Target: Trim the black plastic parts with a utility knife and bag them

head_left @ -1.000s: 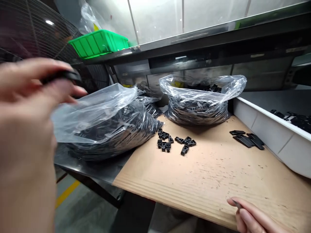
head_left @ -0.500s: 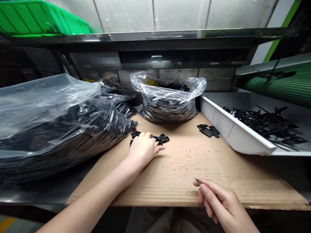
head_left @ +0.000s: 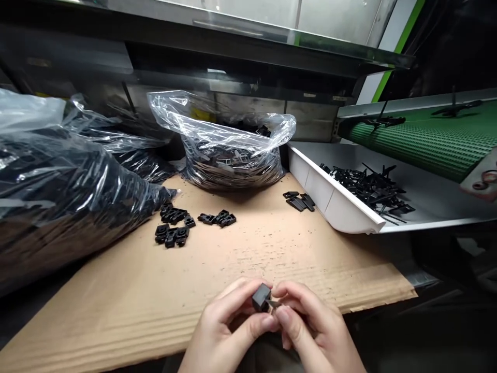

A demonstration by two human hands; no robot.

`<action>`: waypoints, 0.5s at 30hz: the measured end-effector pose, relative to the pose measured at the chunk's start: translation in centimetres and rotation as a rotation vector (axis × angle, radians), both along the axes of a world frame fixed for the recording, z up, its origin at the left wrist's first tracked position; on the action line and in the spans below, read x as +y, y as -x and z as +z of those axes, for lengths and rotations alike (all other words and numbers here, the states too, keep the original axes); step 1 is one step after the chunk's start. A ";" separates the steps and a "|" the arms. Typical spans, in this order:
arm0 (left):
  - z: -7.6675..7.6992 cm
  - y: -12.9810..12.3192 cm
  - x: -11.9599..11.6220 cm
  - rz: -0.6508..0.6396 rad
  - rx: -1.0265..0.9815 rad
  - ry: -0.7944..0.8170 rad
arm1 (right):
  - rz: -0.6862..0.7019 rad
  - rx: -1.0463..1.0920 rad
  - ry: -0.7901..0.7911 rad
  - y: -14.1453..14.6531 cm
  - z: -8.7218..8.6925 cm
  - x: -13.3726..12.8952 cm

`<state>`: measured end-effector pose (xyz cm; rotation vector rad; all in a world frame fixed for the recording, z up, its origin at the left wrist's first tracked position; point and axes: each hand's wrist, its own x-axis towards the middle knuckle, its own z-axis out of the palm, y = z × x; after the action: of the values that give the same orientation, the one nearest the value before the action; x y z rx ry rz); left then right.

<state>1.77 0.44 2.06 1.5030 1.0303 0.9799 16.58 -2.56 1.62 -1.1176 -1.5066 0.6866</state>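
Observation:
Near the front edge of the cardboard, my left hand (head_left: 227,324) pinches a small black plastic part (head_left: 261,297) between thumb and fingers. My right hand (head_left: 310,324) is closed on a small pointed blade (head_left: 274,304), its tip against or very close to the part's right side. Most of the blade is hidden in the fingers. Farther off on the left lies a loose group of similar black parts (head_left: 172,235), with a smaller cluster (head_left: 217,218) beside it. Several flat black pieces (head_left: 298,202) rest by the white tray.
Cardboard (head_left: 217,274) with dark shavings covers the worktop. A clear bag of black parts (head_left: 233,155) stands at the back, and a larger bag (head_left: 66,197) bulges at left. On the right are a white tray (head_left: 334,207) of black pieces and a green conveyor belt (head_left: 435,140).
My left hand has come back from the pile with a black part and now meets my right hand at the front. The view has turned to the right.

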 end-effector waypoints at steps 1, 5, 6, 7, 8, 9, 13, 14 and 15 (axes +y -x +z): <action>0.0 -0.1 0.2 0.009 -0.007 -0.005 | -0.011 -0.011 -0.005 -0.1 0.0 0.0; 0.5 0.1 0.6 0.054 0.095 -0.076 | -0.040 -0.109 -0.035 -0.7 -0.3 0.0; 0.5 0.3 0.6 0.046 0.115 -0.097 | -0.039 -0.138 -0.033 -0.7 -0.4 0.0; 0.4 0.4 0.5 0.038 0.118 -0.118 | -0.031 -0.165 -0.031 -0.7 -0.5 0.1; 0.2 0.5 0.5 0.030 0.115 -0.138 | -0.018 -0.193 -0.028 -0.6 -0.5 0.1; 0.0 0.5 0.4 0.022 0.114 -0.159 | -0.002 -0.218 -0.025 -0.5 -0.6 0.2; -0.9 0.5 0.3 0.025 0.160 -0.251 | 0.044 -0.289 0.005 -0.3 -0.7 0.4; -1.0 0.5 0.3 0.023 0.173 -0.276 | 0.055 -0.287 0.022 -0.4 -0.6 0.4; -1.0 0.5 0.3 0.022 0.184 -0.298 | 0.069 -0.275 0.043 -0.4 -0.5 0.4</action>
<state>1.31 0.79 1.05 1.8583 1.0655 1.0609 16.96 -2.12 1.15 -1.2358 -1.7771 0.6341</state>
